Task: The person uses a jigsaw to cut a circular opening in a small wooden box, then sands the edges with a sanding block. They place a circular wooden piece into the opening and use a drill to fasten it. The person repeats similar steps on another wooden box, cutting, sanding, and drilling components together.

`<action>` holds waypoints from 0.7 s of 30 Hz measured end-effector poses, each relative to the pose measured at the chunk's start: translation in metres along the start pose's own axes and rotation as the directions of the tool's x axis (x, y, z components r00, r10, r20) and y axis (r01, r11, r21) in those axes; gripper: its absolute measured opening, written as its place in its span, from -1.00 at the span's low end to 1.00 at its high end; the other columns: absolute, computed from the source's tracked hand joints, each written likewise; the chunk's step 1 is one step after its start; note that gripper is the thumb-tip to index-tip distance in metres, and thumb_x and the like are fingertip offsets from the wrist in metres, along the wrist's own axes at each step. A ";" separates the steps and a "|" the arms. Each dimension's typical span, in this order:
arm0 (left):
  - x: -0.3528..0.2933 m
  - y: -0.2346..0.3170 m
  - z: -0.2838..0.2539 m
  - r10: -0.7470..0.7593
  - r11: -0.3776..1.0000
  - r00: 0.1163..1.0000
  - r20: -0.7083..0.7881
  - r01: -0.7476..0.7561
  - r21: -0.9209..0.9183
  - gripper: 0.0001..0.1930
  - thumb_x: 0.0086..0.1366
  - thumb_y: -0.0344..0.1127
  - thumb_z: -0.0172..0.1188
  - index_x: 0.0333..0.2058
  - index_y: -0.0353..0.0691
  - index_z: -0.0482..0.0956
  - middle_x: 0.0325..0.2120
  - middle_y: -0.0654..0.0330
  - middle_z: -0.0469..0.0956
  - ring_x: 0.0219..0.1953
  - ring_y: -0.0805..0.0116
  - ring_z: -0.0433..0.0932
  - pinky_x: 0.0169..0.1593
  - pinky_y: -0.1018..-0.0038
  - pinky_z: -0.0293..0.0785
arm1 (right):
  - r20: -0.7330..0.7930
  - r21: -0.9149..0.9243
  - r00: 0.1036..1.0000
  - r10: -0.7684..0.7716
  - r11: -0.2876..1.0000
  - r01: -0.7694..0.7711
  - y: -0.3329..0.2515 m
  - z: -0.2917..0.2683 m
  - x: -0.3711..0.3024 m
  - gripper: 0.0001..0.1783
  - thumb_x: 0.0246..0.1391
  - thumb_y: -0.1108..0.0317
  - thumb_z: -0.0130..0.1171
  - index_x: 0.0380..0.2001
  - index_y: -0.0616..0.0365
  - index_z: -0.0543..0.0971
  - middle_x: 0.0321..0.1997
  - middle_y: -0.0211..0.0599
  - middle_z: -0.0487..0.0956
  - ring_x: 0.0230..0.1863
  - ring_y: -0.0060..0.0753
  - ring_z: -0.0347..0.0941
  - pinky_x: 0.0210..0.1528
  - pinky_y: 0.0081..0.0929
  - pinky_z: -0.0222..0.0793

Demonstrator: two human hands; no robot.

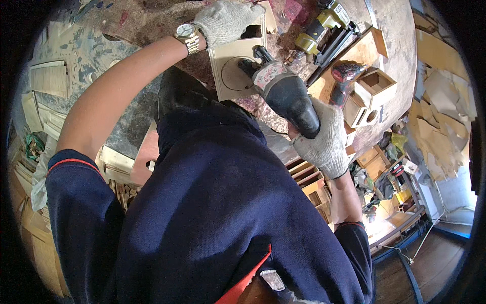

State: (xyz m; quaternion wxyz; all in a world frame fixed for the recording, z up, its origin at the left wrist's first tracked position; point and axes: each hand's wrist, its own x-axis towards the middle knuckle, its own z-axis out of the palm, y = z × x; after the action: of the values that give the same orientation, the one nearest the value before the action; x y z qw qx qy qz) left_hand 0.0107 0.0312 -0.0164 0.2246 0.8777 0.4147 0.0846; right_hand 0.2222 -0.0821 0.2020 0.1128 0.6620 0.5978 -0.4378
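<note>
A thin plywood panel lies on the work surface in front of me, with a drawn circle and a dark rectangular opening near its far end. My left hand, in a white knit glove, grips the panel's far left edge; its fingertips are partly hidden. My right hand, gloved too, is wrapped around the rear of a dark, rounded power tool that looks like a jigsaw. The tool's front end sits over the right part of the drawn circle, hiding the panel beneath it.
A yellow-green nail gun lies at the far right beside a wooden board. Nearer stand a red and black cordless drill and small wooden boxes. Thin wood sheets lie at the left. Wood scraps pile up at the right.
</note>
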 end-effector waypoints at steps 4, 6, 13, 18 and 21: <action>0.006 -0.005 0.005 0.060 0.996 0.997 -0.040 -0.057 0.064 -0.82 0.28 -0.24 0.11 -0.31 -0.18 0.63 -0.42 0.01 0.64 -0.29 0.05 0.67 -0.27 0.16 0.59 | 0.002 -0.045 1.000 0.013 0.999 -0.013 0.001 0.000 0.007 -0.57 -0.24 0.20 0.38 -0.29 0.25 0.60 -0.42 0.17 0.60 -0.28 0.26 0.63 -0.22 -0.06 0.52; 0.007 -0.006 0.007 0.150 0.983 0.983 -0.106 -0.137 0.125 -0.81 0.25 -0.23 0.13 -0.32 -0.20 0.63 -0.33 -0.02 0.62 -0.15 0.00 0.62 -0.11 0.16 0.57 | 0.039 -0.033 0.999 0.028 0.999 -0.027 0.001 -0.003 0.009 -0.57 -0.25 0.19 0.39 -0.29 0.24 0.60 -0.41 0.17 0.61 -0.27 0.25 0.64 -0.22 -0.07 0.52; 0.009 -0.009 0.005 0.095 0.995 0.995 -0.018 -0.096 -0.023 -0.83 0.27 -0.25 0.13 -0.33 -0.19 0.62 -0.48 0.01 0.64 -0.37 0.04 0.69 -0.32 0.17 0.61 | 0.046 -0.052 0.999 -0.026 0.998 0.028 -0.002 -0.008 0.013 -0.54 -0.27 0.19 0.41 -0.28 0.24 0.58 -0.38 0.18 0.62 -0.26 0.26 0.64 -0.22 -0.08 0.52; 0.014 -0.010 0.004 0.120 0.991 0.993 -0.002 -0.120 -0.053 -0.84 0.27 -0.26 0.13 -0.35 -0.17 0.64 -0.50 0.01 0.64 -0.41 0.04 0.70 -0.37 0.16 0.60 | 0.015 -0.088 0.997 -0.076 0.993 0.077 -0.002 -0.003 0.016 -0.65 -0.15 0.29 0.36 -0.27 0.26 0.62 -0.49 0.05 0.60 -0.40 0.10 0.63 -0.30 -0.19 0.48; 0.017 -0.013 0.005 0.128 0.991 0.991 0.049 -0.130 0.043 -0.83 0.28 -0.25 0.12 -0.33 -0.15 0.66 -0.51 0.03 0.64 -0.43 0.06 0.70 -0.40 0.14 0.60 | 0.036 -0.050 0.998 -0.048 0.998 0.050 -0.004 -0.002 0.016 -0.59 -0.20 0.24 0.37 -0.25 0.25 0.61 -0.44 0.11 0.61 -0.33 0.19 0.63 -0.25 -0.13 0.50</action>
State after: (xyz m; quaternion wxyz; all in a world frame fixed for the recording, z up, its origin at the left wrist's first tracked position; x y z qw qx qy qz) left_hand 0.0148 0.0498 -0.0277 0.2080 0.9093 0.3537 0.0689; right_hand 0.2178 -0.0684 0.1938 0.1292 0.6365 0.6225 -0.4366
